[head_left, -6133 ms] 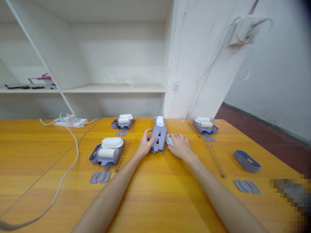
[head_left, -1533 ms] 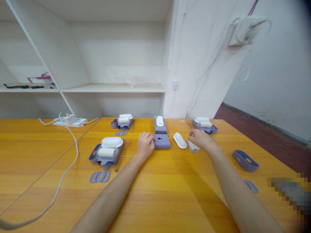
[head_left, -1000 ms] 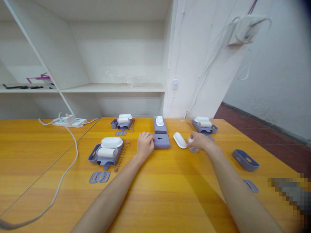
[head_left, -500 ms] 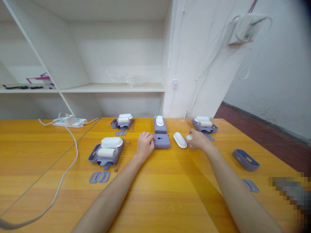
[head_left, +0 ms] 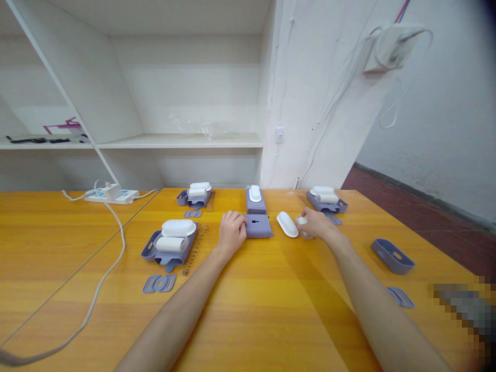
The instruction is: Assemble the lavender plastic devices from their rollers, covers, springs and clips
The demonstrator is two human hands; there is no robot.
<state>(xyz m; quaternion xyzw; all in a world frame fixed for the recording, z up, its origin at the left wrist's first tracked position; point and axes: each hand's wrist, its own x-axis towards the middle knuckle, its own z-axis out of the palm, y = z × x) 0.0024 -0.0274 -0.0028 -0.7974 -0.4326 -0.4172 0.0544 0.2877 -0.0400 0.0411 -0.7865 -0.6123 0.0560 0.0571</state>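
Note:
On the wooden table, my left hand point(head_left: 232, 230) is closed over the left end of a purple-grey plastic box point(head_left: 259, 226) with a small dark slot in its face. Behind that box stands another purple box point(head_left: 256, 207), bearing a white ribbed oval piece point(head_left: 254, 193). My right hand point(head_left: 315, 222) has its fingers closed around a small whitish, partly clear piece point(head_left: 304, 233), mostly hidden by the fingers. Just left of it lies a white oval lid-like piece point(head_left: 287, 225), not touched by either hand.
Purple part sets with white pieces lie at the left point(head_left: 170, 243), back left point(head_left: 197, 194) and back right point(head_left: 327, 198). A purple oval tray point(head_left: 392, 256) and flat purple rings point(head_left: 400, 297) are at the right. A power strip point(head_left: 112, 194) trails a white cable along the left.
Almost nothing differs. Both hands keep their places on the same pieces, and the view has shifted very slightly.

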